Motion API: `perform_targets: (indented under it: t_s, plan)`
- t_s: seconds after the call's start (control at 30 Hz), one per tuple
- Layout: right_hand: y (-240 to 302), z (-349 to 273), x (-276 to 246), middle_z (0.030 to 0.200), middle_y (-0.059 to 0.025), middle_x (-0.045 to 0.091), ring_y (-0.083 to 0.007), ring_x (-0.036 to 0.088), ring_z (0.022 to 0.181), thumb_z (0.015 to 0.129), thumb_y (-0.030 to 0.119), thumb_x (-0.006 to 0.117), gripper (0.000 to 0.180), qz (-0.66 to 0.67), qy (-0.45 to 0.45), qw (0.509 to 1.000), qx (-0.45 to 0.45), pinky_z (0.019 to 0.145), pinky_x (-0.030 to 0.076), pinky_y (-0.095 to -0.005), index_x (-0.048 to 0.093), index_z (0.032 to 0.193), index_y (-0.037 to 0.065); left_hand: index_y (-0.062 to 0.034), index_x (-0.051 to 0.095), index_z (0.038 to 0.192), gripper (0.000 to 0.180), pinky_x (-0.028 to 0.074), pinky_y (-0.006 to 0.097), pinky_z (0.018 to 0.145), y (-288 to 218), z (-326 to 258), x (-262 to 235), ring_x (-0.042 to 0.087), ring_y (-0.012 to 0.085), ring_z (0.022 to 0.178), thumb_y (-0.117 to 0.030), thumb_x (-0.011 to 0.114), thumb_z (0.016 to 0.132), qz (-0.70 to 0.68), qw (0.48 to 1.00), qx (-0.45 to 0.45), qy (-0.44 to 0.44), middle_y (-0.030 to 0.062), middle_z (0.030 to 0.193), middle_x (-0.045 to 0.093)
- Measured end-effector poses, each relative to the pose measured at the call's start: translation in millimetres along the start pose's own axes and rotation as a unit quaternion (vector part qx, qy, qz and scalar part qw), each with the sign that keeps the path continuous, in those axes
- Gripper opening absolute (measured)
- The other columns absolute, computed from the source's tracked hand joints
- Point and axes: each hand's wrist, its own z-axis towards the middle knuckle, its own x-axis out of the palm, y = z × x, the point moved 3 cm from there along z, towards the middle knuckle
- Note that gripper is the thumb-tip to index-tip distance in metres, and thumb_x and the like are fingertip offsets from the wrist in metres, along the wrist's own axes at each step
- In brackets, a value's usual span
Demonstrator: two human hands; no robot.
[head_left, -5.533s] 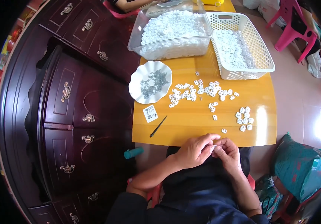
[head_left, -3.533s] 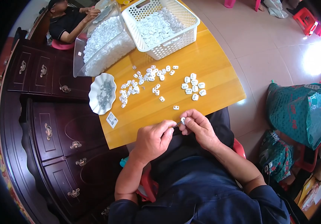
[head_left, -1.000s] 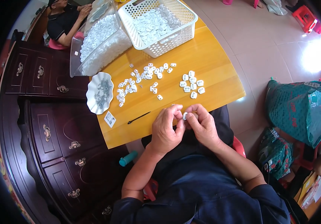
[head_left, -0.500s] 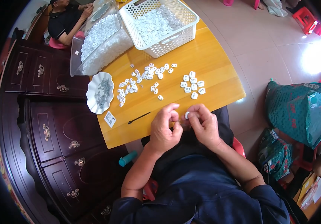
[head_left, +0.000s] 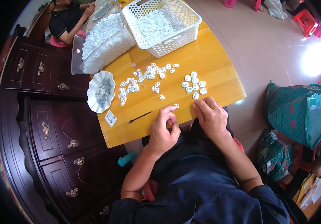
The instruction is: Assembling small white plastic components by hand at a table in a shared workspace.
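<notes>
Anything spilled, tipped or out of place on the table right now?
The clear bin of white parts leans tilted against the white basket instead of sitting flat. White parts lie scattered loose across the table, while a neater cluster sits near the right hand. One lone part lies by the left hand. Nothing looks damaged.

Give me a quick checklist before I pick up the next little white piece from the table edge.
1. Left hand free: cannot tell, its fingers are curled.
2. Right hand free: ok, lying flat at the table edge.
3. Single white piece within reach: ok, between both hands.
4. Neat group of white pieces undisturbed: ok, beyond the right hand.
5. Thin dark tool out of the way: ok, left of the left hand.
</notes>
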Motion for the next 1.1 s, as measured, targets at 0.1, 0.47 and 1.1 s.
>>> perform_targets:
  t_s: [0.1,0.47,1.1]
  plan:
    - [0.7,1.8,-3.1,0.083,-0.0082,0.061,-0.0278,0.066,0.072,0.087,0.009,0.072,0.012,0.054,-0.028,0.998,0.019,0.061,0.053,-0.0376,0.067,0.098,0.010,-0.0021,0.050,0.126,0.051,0.052,0.034,0.065,-1.3,0.3,3.0,0.061,0.0228,0.065,0.012,0.063,0.078,0.003,1.000,0.001,0.005,0.0081,0.076,0.058]
    - [16.3,-19.7,14.0,0.070,-0.0047,0.064,-0.0085,0.062,0.064,0.097,0.013,0.069,0.012,0.480,0.164,0.837,0.206,0.058,0.050,-0.0274,0.067,0.096,0.002,-0.0015,0.054,0.126,0.049,0.056,0.033,0.066,-16.0,4.4,4.9,0.065,0.0212,0.070,0.011,0.067,0.080,0.025,0.998,0.064,0.001,0.0090,0.084,0.062]
    - [2.3,-15.1,12.7,0.081,0.0003,0.063,-0.0044,0.052,0.066,0.107,0.020,0.058,0.019,0.602,0.093,0.720,0.332,0.060,0.044,-0.0198,0.060,0.100,0.002,-0.0061,0.070,0.098,0.012,0.054,0.037,0.068,12.3,29.6,3.1,0.067,0.0279,0.079,-0.011,0.073,0.088,0.233,0.968,0.088,0.020,0.0079,0.089,0.067]
